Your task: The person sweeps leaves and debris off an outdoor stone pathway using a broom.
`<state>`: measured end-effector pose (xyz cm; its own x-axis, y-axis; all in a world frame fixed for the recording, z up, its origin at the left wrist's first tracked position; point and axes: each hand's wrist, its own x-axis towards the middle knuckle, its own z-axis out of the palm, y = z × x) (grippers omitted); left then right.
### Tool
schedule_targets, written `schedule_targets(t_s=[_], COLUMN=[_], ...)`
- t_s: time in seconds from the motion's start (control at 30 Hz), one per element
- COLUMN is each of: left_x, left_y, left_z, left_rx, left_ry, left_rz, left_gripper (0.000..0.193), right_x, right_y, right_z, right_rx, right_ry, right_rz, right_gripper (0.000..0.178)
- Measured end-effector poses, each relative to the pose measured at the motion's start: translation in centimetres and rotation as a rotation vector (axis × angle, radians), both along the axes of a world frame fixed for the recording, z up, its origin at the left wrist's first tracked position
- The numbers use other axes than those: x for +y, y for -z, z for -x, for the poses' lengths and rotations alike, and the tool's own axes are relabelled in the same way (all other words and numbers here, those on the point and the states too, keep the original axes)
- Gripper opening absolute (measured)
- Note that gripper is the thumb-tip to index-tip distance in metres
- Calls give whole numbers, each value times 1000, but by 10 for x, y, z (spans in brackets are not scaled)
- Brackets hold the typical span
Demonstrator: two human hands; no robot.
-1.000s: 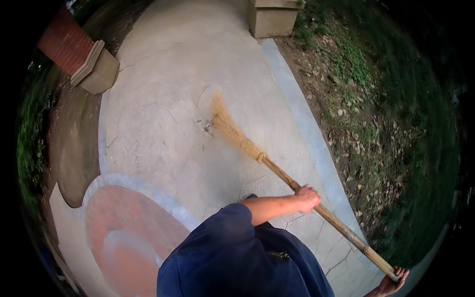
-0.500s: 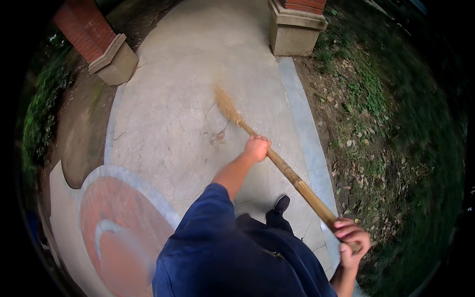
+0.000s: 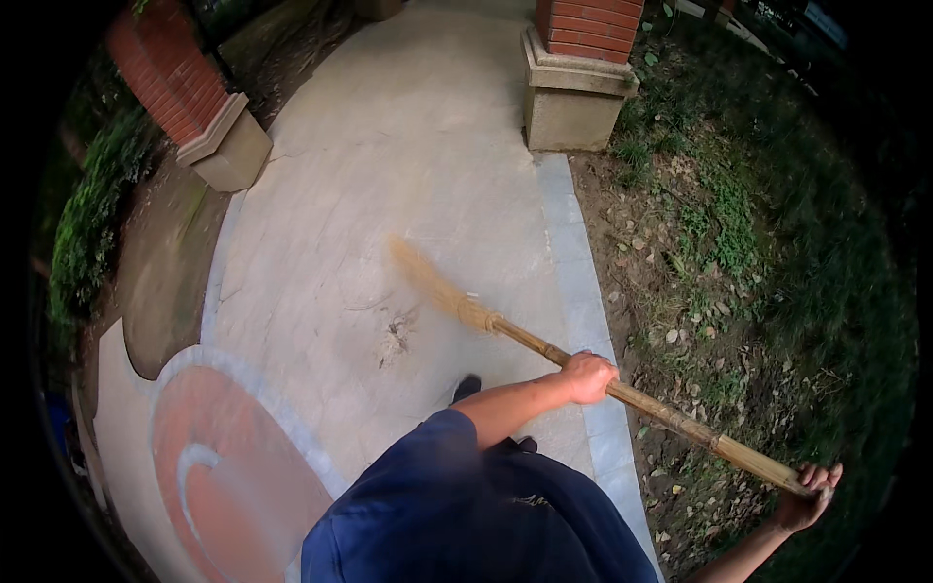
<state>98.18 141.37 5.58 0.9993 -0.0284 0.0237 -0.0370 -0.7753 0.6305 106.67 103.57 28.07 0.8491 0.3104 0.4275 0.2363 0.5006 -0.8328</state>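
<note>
A long broom (image 3: 680,424) with a bamboo handle slants across the view, from the lower right up to the middle of the path. My left hand (image 3: 590,378) is wrapped round its handle partway along. Near the handle's upper end, my right hand (image 3: 814,494) grips it out to the right, over the soil. The straw bristles (image 3: 437,291) are blurred and lie low over the pale pavement. Just left of them sits a small heap of dry leaves and twigs (image 3: 396,338).
Brick pillars on stone bases flank the path, one pillar (image 3: 580,87) at right and another (image 3: 190,107) at left. Grassy soil with fallen leaves (image 3: 724,253) borders the right edge. A curved red paving pattern (image 3: 233,428) lies at lower left. My dark shoes show below.
Both hands have moved right and the broom lies flatter across the view. Its bristles have come nearer to me, and the leaf heap now appears lower and further left.
</note>
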Motion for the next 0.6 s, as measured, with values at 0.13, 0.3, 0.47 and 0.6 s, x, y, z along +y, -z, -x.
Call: schedule_targets(t_s=[0.13,0.3,0.47,0.6], left_x=[72,217,375,476], left_y=[11,32,33,72], left_z=[-39,-75,-100,-92], left_rx=[10,32,-32,-69], left_ry=[-21,-117,-332,-532], left_rz=[-113,-258,-337,-228], left_gripper=[8,12,14,12], right_x=[69,203,376,500], right_y=[25,53,39,31], right_z=[-1,2,-2,-24], right_rx=[79,131,7,-289], right_ry=[11,13,-67,-359], right_rz=[-27,158,365,492], right_gripper=[27,33,36,29])
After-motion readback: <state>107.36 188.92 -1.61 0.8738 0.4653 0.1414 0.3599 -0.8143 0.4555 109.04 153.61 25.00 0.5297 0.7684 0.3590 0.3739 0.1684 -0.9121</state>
